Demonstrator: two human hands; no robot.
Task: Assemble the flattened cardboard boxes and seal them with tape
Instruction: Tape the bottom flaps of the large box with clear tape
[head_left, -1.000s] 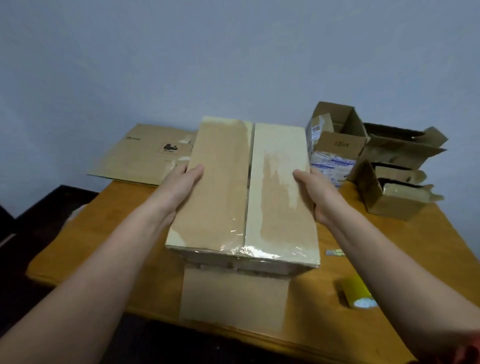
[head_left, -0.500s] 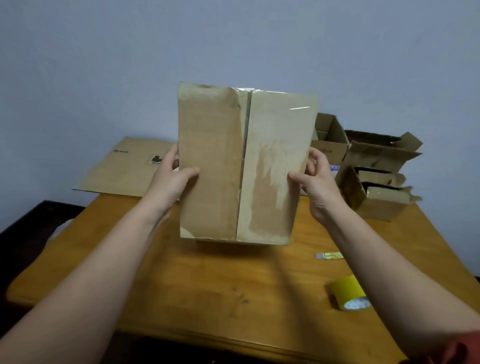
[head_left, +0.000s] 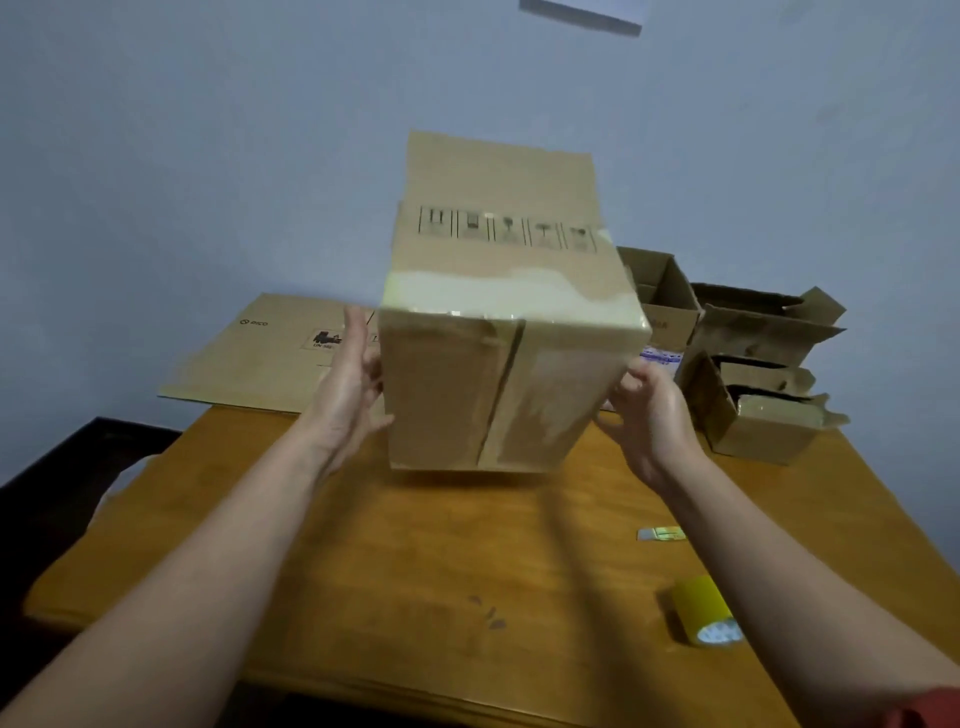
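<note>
I hold a brown cardboard box (head_left: 498, 364) in the air above the wooden table (head_left: 415, 582). Its taped seam faces me, and the side printed with handling symbols is turned upward, with a flap sticking up at the far end. My left hand (head_left: 353, 389) presses flat against the box's left side, fingers straight. My right hand (head_left: 649, 415) grips the right side with curled fingers. A roll of yellowish tape (head_left: 706, 613) lies on the table near my right forearm. A flattened cardboard box (head_left: 260, 358) lies at the back left against the wall.
Several opened cardboard boxes (head_left: 753, 374) are stacked at the table's back right. A small yellow-and-silver item (head_left: 661, 533) lies on the table right of centre. A dark surface (head_left: 78, 467) borders the table on the left. The blue wall stands close behind.
The box has been lifted off the table and tipped over away from me, so the taped face now points toward me and the printed side faces up. Both hands rose with it.
</note>
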